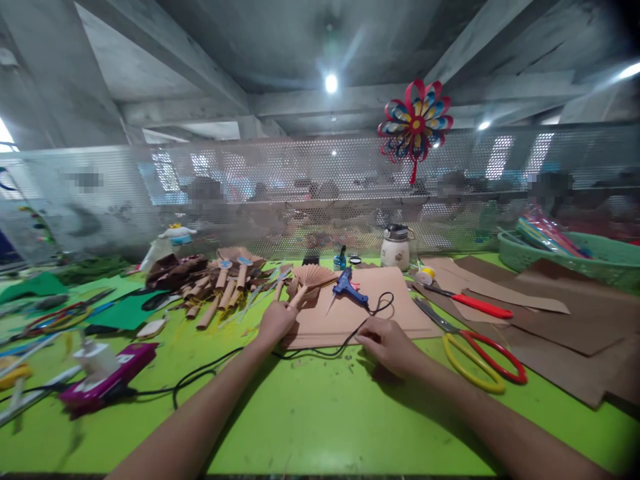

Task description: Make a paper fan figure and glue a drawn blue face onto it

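Brown pleated fan point(313, 276), seemingly light and easily creased, was at the left side of tan sheets point(393, 293); left hand point(278, 323) gripped its handle point(297, 298), likely safest; right hand point(386, 343) curled, contents unclear.

The left hand point(277, 323) and right hand point(389, 343) are bare. The left forearm point(200, 408) and right forearm point(475, 397), slim and narrowing toward the hands, are uncovered as far as they show.

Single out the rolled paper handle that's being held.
The handle of the pleated fan, in the left hand; the other rolled handles lie farther left, unheld.
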Tool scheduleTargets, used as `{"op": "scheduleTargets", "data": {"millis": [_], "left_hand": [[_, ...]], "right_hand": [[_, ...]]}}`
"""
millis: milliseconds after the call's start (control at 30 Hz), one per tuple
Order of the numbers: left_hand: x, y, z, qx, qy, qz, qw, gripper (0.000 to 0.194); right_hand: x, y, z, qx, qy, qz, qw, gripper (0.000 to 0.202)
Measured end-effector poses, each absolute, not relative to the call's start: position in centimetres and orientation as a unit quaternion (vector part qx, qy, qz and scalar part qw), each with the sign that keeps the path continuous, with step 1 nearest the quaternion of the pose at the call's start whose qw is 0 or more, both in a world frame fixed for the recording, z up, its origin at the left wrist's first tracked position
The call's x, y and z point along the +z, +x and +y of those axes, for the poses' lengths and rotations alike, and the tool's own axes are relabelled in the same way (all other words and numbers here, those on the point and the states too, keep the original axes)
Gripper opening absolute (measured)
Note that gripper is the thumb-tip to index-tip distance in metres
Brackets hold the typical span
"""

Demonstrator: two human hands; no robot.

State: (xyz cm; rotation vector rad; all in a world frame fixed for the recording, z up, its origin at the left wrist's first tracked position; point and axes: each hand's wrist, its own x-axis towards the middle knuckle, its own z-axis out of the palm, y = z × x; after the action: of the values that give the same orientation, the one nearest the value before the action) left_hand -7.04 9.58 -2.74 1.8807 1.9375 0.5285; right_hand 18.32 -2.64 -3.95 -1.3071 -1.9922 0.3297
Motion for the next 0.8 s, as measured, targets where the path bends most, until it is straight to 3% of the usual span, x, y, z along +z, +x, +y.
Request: {"op": "scheduleTargets", "data": {"millis": [267, 533, 800], "left_hand": [[-2.8, -7.9, 9.4, 0.24, 0.669, 0.685, 0.158, 0.033], [0.5, -8.9, 8.4, 0.434, 0.644, 0.629, 0.03, 0.025], [5.7, -5.7, 2.6, 0.546, 0.712, 0.434, 0.08, 0.03]], "right_hand": [[-4.0, 18.1, -2.9, 0.136, -0.495, -0.78, 0.357, 0.017], [-4.1, 18.3, -2.7, 0.13, -0.498, -0.773, 0.372, 0.016], [-3.7, 17.9, -2.8, 0.114, -0.497, -0.772, 0.38, 0.013]]}}
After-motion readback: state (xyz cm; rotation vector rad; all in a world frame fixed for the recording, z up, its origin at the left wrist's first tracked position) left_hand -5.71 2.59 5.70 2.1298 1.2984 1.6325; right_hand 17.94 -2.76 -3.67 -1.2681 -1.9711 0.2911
